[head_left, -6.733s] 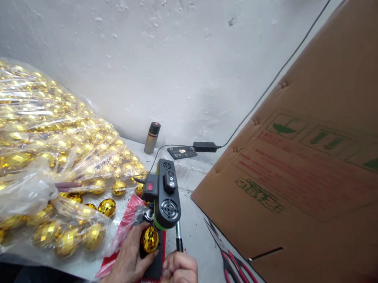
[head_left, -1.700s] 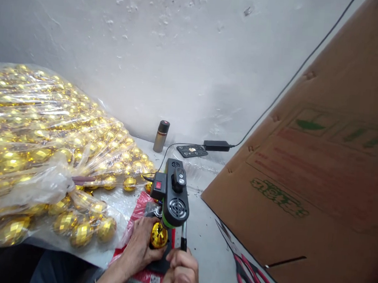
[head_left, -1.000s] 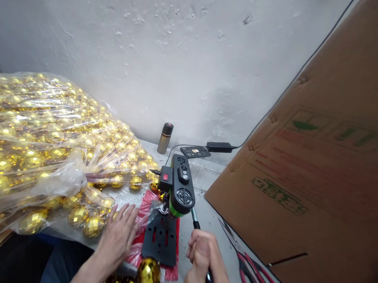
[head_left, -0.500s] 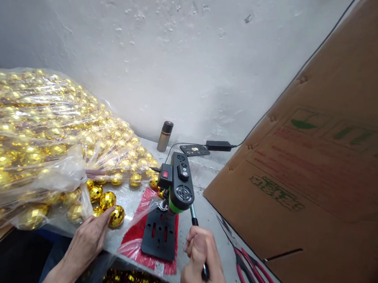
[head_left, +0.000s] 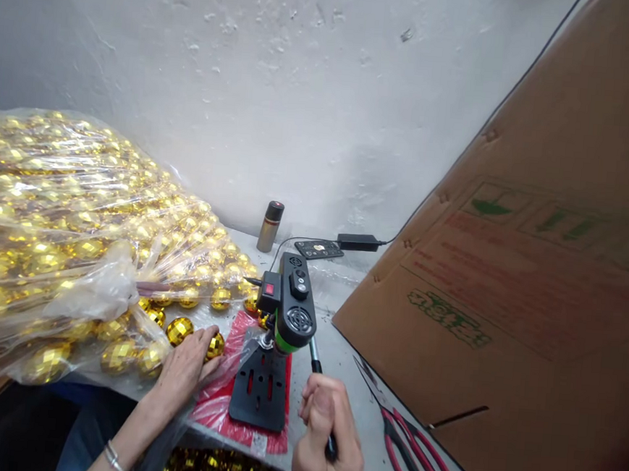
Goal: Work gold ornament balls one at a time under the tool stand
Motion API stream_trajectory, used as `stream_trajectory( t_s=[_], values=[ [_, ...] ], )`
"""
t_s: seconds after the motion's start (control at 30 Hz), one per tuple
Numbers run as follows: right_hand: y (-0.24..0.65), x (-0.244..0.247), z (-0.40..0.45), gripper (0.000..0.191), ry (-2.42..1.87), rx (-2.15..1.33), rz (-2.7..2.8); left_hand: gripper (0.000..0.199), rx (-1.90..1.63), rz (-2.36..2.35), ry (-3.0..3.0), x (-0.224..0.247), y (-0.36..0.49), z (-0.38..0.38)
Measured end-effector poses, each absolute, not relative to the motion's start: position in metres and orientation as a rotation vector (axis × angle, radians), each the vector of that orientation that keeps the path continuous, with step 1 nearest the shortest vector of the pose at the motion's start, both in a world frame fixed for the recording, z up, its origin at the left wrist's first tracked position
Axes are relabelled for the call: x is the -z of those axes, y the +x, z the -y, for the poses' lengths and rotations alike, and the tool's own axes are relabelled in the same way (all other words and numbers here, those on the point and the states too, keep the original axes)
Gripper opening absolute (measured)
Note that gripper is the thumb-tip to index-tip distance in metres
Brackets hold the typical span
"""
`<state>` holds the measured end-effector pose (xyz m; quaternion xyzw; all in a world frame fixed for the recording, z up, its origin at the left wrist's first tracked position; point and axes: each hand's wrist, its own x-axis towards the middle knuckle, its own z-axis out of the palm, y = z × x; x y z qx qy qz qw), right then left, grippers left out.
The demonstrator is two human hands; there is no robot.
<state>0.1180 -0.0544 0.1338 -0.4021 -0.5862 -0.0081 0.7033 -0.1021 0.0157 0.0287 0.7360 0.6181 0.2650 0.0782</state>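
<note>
The left hand (head_left: 187, 365) half-curls its fingers round a gold ball (head_left: 216, 346) near the worktop's (head_left: 341, 350) front edge; the right hand (head_left: 328, 436) clenches a lever (head_left: 316, 365).

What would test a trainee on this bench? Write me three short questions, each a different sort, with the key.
1. What does the right hand grip?
A) the bottle
B) the lever of the black-and-green machine
C) the black adapter

2. True or false: the red-and-black-handled scissors lie to the right of the machine.

3. Fill in the colour: the faceted ball at the fingers of the left hand is ____.

Key: 1 B; 2 true; 3 gold.
</note>
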Motion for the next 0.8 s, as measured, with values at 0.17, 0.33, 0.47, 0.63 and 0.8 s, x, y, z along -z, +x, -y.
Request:
stream_trajectory(
  t_s=[0.17, 0.33, 0.47, 0.63, 0.8],
  values=[
    [0.116, -0.142, 0.054, 0.032, -0.883, 0.012, 1.304, 0.053, -1.073, -1.667, 1.703, -0.038, -0.089, -0.021],
    [0.114, -0.160, 0.052, 0.035, -0.882, -0.009, 1.273, 0.067, -1.160, -1.233, 1.024, -0.040, -0.057, -0.003],
    [0.116, -0.168, 0.050, 0.033, -0.881, 0.002, 1.298, 0.071, -1.206, -1.256, 1.039, -0.028, -0.033, 0.011],
    [0.118, -0.168, 0.050, 0.031, -0.883, 0.037, 1.356, 0.062, -1.162, -1.448, 1.468, -0.010, -0.023, 0.014],
    [0.118, -0.164, 0.052, 0.031, -0.873, 0.048, 1.370, 0.052, -1.181, -1.361, 1.790, -0.009, -0.021, 0.012]
  ],
)
